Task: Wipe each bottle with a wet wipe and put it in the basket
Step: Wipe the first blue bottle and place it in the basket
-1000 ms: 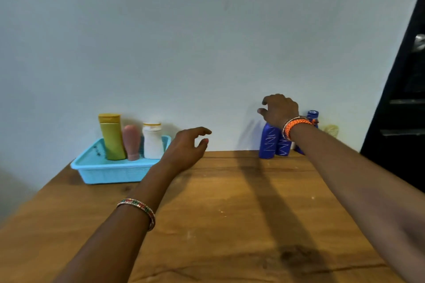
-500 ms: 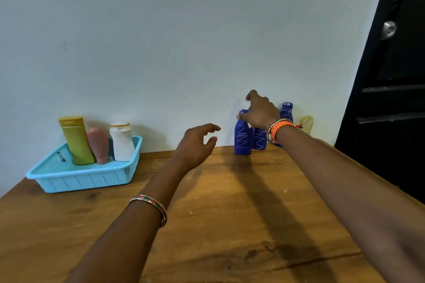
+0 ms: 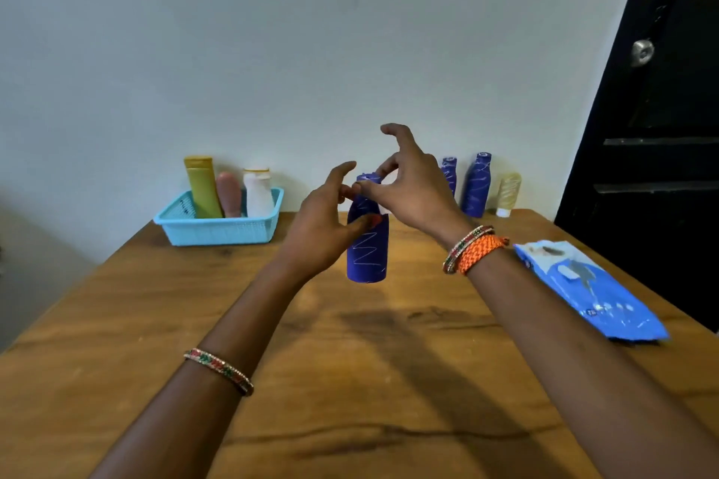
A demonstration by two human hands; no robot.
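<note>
A dark blue bottle [image 3: 369,257] with a white zigzag pattern hangs upright just above the middle of the wooden table [image 3: 350,381]. My right hand [image 3: 412,194] pinches its cap from above. My left hand [image 3: 319,233] wraps the bottle's body from the left, thumb across the front. A light blue basket [image 3: 221,231] stands at the back left with a yellow-green tube [image 3: 202,187], a pink bottle [image 3: 229,194] and a white bottle [image 3: 258,192] upright in it. A blue wet-wipe pack [image 3: 591,288] lies on the table at the right.
Against the wall at the back right stand two more dark blue bottles [image 3: 477,185] and a cream tube [image 3: 507,192]. A black door [image 3: 661,128] borders the table's right side. The wall runs close behind the table.
My right hand lifted one blue bottle from the back-right group and brought it to the table's middle. My left hand rose and closed on its body. The view shifted, showing the wipe pack.
</note>
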